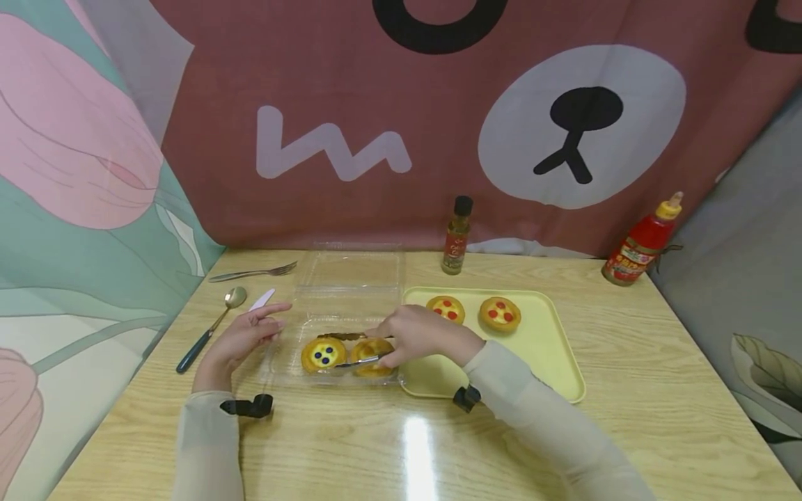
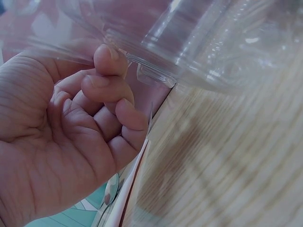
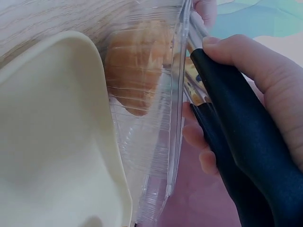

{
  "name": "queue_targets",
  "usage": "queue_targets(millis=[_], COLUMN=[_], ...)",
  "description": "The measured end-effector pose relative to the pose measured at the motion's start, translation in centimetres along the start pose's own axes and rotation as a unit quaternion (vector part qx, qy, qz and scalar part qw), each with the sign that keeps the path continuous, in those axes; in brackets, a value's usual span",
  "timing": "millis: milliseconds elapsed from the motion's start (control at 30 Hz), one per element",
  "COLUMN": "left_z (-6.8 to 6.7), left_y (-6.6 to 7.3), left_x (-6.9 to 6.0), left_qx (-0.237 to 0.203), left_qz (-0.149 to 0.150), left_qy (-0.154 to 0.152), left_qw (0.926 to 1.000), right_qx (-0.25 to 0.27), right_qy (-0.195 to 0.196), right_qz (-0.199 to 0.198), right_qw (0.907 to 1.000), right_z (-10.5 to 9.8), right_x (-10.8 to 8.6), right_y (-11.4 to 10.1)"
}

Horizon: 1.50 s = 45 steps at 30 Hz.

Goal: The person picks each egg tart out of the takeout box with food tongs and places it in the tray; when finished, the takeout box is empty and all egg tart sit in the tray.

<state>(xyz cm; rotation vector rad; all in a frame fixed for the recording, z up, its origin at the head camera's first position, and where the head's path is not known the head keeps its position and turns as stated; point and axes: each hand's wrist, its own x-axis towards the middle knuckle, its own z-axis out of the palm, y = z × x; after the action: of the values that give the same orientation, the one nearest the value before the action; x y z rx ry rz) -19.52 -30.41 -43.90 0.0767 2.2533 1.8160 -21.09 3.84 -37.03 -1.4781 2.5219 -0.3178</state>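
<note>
My right hand (image 1: pixel 416 334) holds a pair of tongs (image 3: pixel 236 113) by its black handles. The tongs' metal arms reach over the clear plastic container (image 1: pixel 291 365), passing above a plain-looking tart (image 1: pixel 374 358) to a tart with blue berries (image 1: pixel 324 354). Whether the tips touch the berry tart I cannot tell. At the container's left side, my left hand (image 1: pixel 241 341) has its fingers bent. In the left wrist view, that hand (image 2: pixel 71 123) pinches the rim of the clear container (image 2: pixel 189 61). The container's lid (image 1: pixel 354 270) stands open toward the back.
To the right lies a yellow tray (image 1: pixel 532 362) with two red-topped tarts (image 1: pixel 500 314). Behind it stand a small sauce bottle (image 1: pixel 456 240) and a red squeeze bottle (image 1: pixel 639 243). On the left are a fork (image 1: pixel 253 272), a spoon (image 1: pixel 213 330) and a knife (image 1: pixel 262 299).
</note>
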Motion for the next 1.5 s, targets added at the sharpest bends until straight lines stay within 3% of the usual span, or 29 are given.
queue_targets(millis=[267, 567, 1000, 1267, 1500], left_z=[0.0, 0.1, 0.0, 0.0, 0.0], left_y=[-0.1, 0.0, 0.0, -0.1, 0.1], left_x=[-0.1, -0.1, -0.1, -0.1, -0.2], left_qx=[0.002, -0.002, -0.002, -0.001, -0.001], left_qz=[0.002, 0.006, 0.006, 0.004, 0.008], left_qy=[0.0, -0.001, -0.005, -0.002, -0.01], left_qw=[1.0, 1.0, 1.0, 1.0, 0.9999], right_qx=[0.01, 0.003, -0.002, 0.012, -0.025], right_qy=[0.044, 0.114, 0.19, 0.213, 0.223], right_qz=[-0.014, -0.028, -0.011, 0.031, 0.055], right_qw=[0.9989, 0.9931, 0.9817, 0.9765, 0.9729], right_z=[-0.4, -1.1, -1.5, -0.9, -0.1], right_x=[-1.2, -4.0, -10.7, -14.9, -18.1], right_y=[0.4, 1.2, 3.2, 4.5, 5.5])
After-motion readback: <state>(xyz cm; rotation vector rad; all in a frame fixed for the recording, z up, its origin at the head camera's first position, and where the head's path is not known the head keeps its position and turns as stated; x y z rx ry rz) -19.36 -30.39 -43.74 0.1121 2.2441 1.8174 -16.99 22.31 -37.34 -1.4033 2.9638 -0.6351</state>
